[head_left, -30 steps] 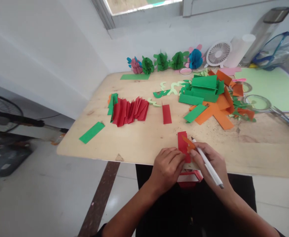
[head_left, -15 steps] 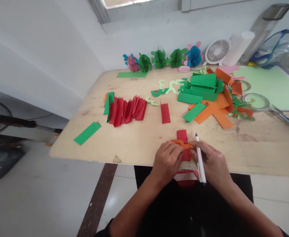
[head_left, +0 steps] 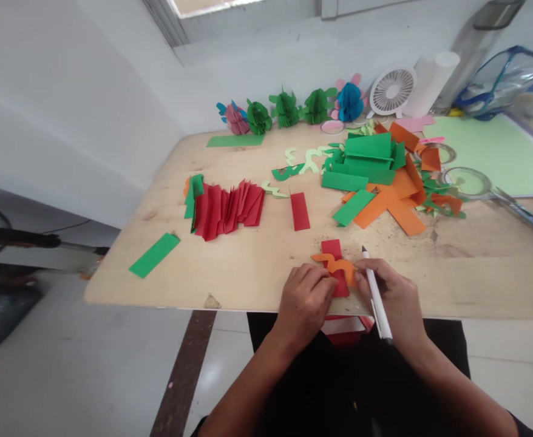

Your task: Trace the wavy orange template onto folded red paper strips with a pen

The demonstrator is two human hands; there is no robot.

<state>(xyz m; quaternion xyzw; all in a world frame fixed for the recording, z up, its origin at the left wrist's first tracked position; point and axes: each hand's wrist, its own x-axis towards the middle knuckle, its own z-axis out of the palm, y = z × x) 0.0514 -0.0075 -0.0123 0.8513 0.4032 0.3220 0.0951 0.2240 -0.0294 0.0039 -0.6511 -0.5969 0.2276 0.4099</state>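
Observation:
Near the table's front edge lies a red paper strip point(head_left: 331, 247), with a wavy orange cutout point(head_left: 339, 265) across it. My left hand point(head_left: 306, 297) rests at the left of the strip, its fingers bent together and the fingertips on the papers. A white pen point(head_left: 377, 298) with a dark tip is held in my right hand point(head_left: 396, 297), whose fingertips also reach the right end of the cutout. Another red folded strip point(head_left: 300, 211) lies just beyond. To the left stands a row of red folded papers point(head_left: 230, 209).
Green folded papers point(head_left: 369, 152) and orange strips point(head_left: 405, 209) are piled at the right. Scissors point(head_left: 524, 212) and tape rolls lie beyond. Paper figures point(head_left: 287, 109) and a white fan point(head_left: 393, 91) line the wall. A green strip point(head_left: 155, 255) is at the left.
The orange cutout now shows more of its wavy shape, with my left fingers lower on it. The pen leans more in my right hand. The view has shifted slightly.

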